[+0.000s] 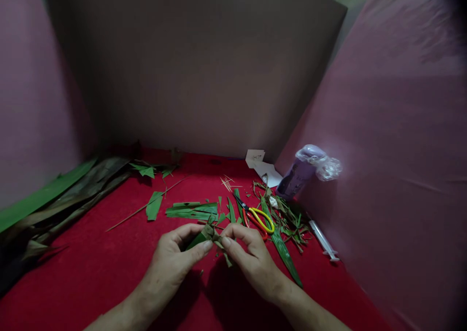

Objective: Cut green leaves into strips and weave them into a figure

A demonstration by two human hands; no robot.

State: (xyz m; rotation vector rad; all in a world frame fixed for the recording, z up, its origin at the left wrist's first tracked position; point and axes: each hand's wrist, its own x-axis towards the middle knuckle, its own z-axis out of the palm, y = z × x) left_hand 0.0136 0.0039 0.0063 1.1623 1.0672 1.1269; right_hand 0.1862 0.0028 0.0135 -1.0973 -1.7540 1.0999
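Observation:
Both hands meet low in the middle, above a red cloth. My left hand (175, 253) is closed around a small folded green leaf bundle (207, 232), thumb in front and fingers behind. A dull brownish-green leaf strip (223, 252) comes off the bundle's right side and hangs down. Thumb and forefinger of my right hand (248, 250) pinch that strip beside the bundle. Just beyond the right hand lie scissors (255, 216) with one yellow and one red handle loop. Cut green leaf strips (191, 210) lie flat behind the left hand.
Long green and dried leaves (69, 190) lie at the left. Toothpicks (227, 183), white papers (268, 173) and a plastic-wrapped purple container (297, 173) stand or lie toward the back right. Leaf scraps (288, 219) and a syringe (323, 238) are near the right wall. Panels enclose three sides.

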